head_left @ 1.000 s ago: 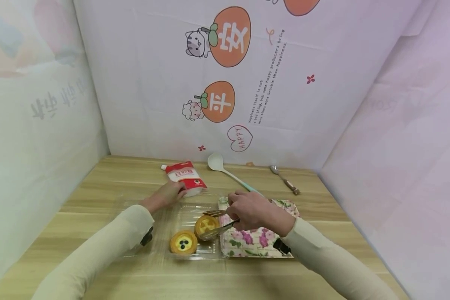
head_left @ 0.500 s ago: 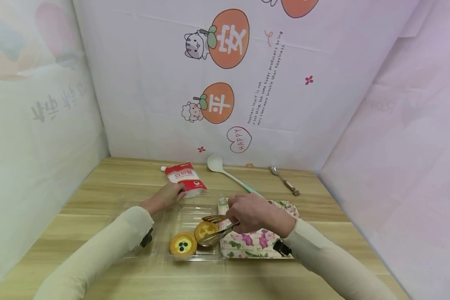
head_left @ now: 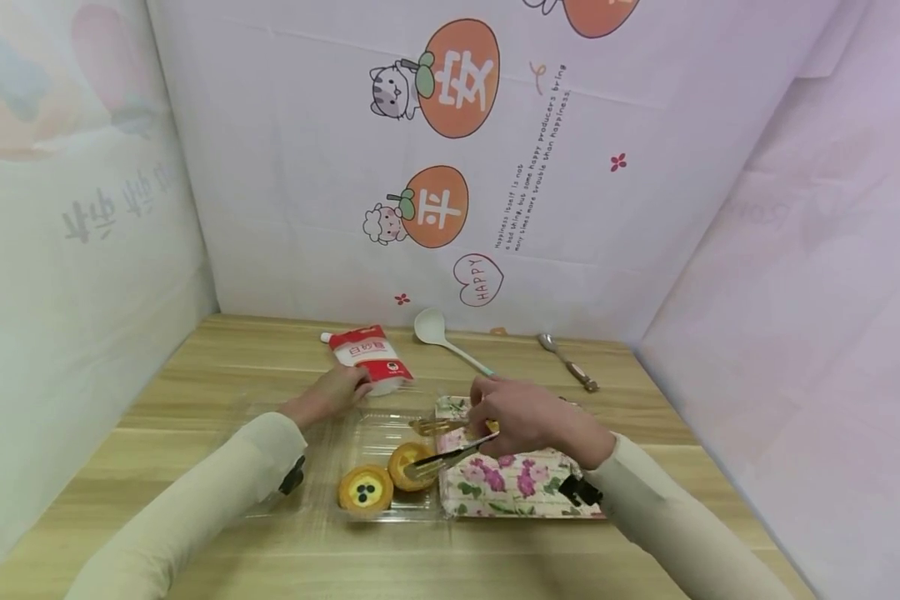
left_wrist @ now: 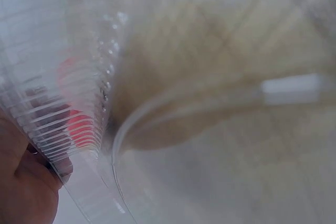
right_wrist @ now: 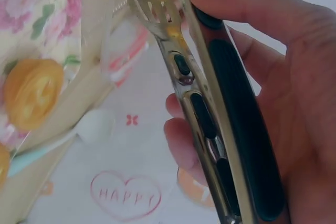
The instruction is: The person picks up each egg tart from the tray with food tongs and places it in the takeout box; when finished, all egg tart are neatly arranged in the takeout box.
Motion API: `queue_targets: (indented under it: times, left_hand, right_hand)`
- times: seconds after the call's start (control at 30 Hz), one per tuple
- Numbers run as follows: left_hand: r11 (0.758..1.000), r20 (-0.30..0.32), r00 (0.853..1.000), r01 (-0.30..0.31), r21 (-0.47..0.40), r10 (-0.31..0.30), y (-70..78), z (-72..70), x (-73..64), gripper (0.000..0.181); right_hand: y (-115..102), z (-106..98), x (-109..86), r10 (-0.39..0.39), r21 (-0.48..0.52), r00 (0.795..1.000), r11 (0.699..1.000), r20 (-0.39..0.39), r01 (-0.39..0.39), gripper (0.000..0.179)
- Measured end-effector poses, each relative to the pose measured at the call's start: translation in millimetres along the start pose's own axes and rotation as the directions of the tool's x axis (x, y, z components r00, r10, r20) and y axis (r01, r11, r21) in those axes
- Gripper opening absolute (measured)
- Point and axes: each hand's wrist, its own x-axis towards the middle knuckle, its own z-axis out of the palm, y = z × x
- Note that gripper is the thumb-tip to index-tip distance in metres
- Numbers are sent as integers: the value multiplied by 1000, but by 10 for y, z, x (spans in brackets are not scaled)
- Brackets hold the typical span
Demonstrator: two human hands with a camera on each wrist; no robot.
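My right hand [head_left: 521,417] grips metal tongs [right_wrist: 223,108] with dark green handle pads. In the head view the tongs' arms are spread; the lower one reaches over an egg tart [head_left: 408,467] in the clear plastic container [head_left: 390,518]. A second tart [head_left: 365,490], topped with dark berries, sits beside it. My left hand [head_left: 333,392] holds the container's far edge, and the clear plastic fills the left wrist view. Under my right hand lies a floral tray [head_left: 495,500]; the right wrist view shows a tart [right_wrist: 34,93] on it and part of another at the frame edge.
A red and white sugar pouch [head_left: 375,354] lies just beyond my left hand. Behind the tray are a white ladle [head_left: 431,327] and a small spoon [head_left: 570,364]. Printed cloth walls [head_left: 330,208] enclose the table at the back and sides.
My right hand has shifted slightly right and up. The tongs' arms have changed angle and spread apart near the tart. The left hand and container have stayed in place.
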Motion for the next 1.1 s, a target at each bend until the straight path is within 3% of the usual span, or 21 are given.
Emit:
queue_targets:
  times: [0.1, 0.23, 0.43, 0.57, 0.77, 1.1]
  left_hand:
    - [1000, 6, 1000, 16, -8, -16, -9, 21, 8, 11]
    - [1000, 4, 1000, 12, -9, -12, -15, 34, 10, 13]
    - [1000, -12, 1000, 1, -8, -1, -12, 46, -7, 11]
    - [1000, -7, 1000, 0, -10, 0, -1, 46, 2, 10]
    - [1000, 6, 1000, 29, -5, -29, 9, 11, -1, 9]
    - [1000, 22, 1000, 22, 0, -22, 28, 20, 2, 9]
  right_hand:
    - [163, 18, -190, 45, 25, 995, 999, -94, -42, 18]
    - [459, 130, -595, 162, 51, 967, 987, -197, -155, 20]
    - [796, 400, -1316, 384, 119, 906, 922, -179, -368, 17]
    - [905, 591, -1616, 467, 132, 868, 884, -168, -449, 17]
    - [967, 803, -1596, 490, 170, 859, 869, -149, -465, 17]
    - [1003, 928, -1427, 492, 190, 861, 864, -127, -466, 17]
